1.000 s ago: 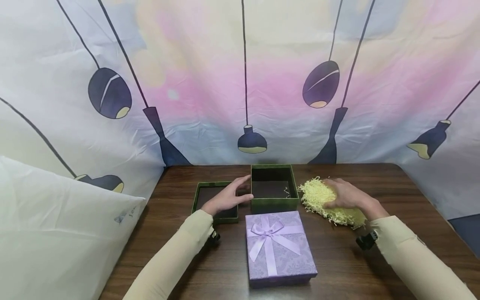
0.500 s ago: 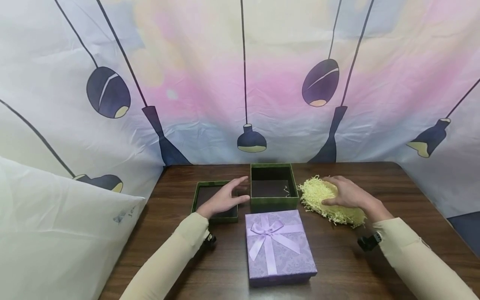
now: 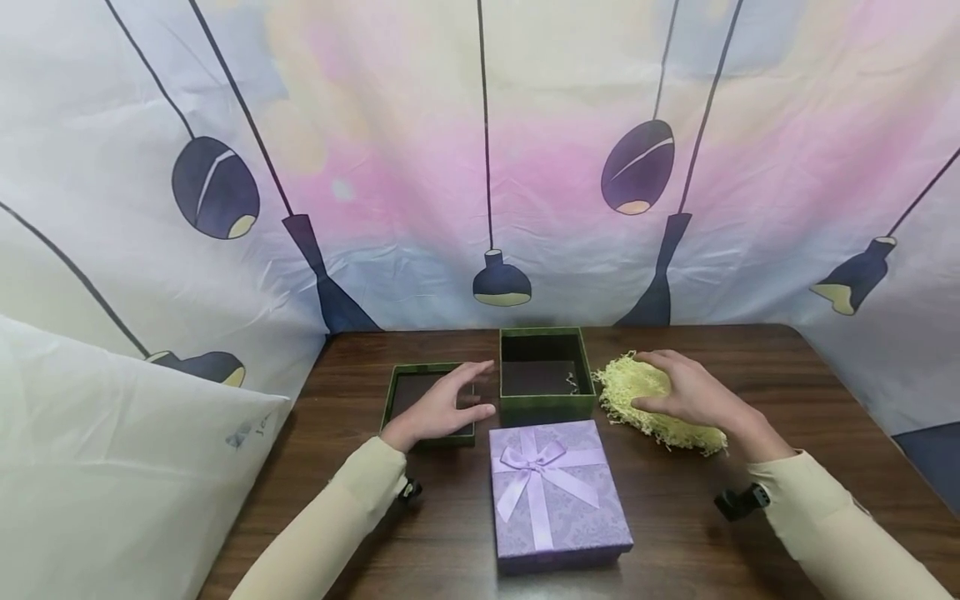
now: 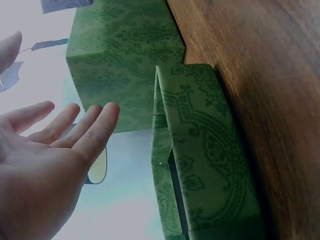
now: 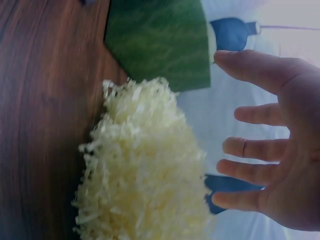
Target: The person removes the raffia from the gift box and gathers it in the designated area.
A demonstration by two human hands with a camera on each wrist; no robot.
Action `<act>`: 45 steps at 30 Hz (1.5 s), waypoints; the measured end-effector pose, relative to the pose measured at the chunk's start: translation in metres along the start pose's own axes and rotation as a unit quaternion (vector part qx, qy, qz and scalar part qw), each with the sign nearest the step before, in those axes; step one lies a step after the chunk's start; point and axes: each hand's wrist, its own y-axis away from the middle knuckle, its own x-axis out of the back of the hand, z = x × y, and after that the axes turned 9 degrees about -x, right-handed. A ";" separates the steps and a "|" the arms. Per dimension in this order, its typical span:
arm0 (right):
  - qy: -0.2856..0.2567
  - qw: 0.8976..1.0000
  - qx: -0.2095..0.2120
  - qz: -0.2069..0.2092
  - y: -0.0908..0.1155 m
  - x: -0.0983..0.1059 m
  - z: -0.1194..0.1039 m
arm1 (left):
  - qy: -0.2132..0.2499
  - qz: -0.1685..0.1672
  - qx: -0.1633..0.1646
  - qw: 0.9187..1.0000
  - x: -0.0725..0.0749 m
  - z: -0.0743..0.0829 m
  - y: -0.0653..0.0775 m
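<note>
A green patterned box (image 3: 547, 407) with a dark inside stands open at the back middle of the table, a few pale shreds in its bottom. My left hand (image 3: 431, 408) hovers over the shallow green lid (image 3: 390, 400), fingers spread and apart from the box. In the left wrist view its palm (image 4: 45, 175) shows holding nothing. My right hand (image 3: 693, 392) hangs above a heap of pale yellow shredded paper (image 3: 630, 387). The right wrist view shows those fingers (image 5: 255, 150) extended, with a gap between them and the shredded paper.
A lavender gift box (image 3: 558, 508) with a ribbon bow lies in front of the green box. A white cloth or bag (image 3: 135, 467) covers the left side. Behind the brown wooden table (image 3: 697, 542) hangs a curtain (image 3: 420, 167) printed with lamps.
My left hand has drawn back from the green box toward the left. My right hand has lifted slightly off the shredded paper. The boxes and lid stay where they were.
</note>
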 end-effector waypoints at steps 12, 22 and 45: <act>-0.038 0.999 -0.002 0.008 0.013 0.000 -0.019 | -0.004 0.008 -0.018 1.000 -0.001 0.005 0.020; -0.100 0.995 0.024 0.013 0.023 -0.013 -0.029 | 0.010 0.029 -0.032 0.999 -0.005 0.002 0.034; -0.131 0.991 0.020 0.019 0.051 -0.043 -0.040 | 0.041 0.031 -0.026 0.998 -0.021 0.021 0.054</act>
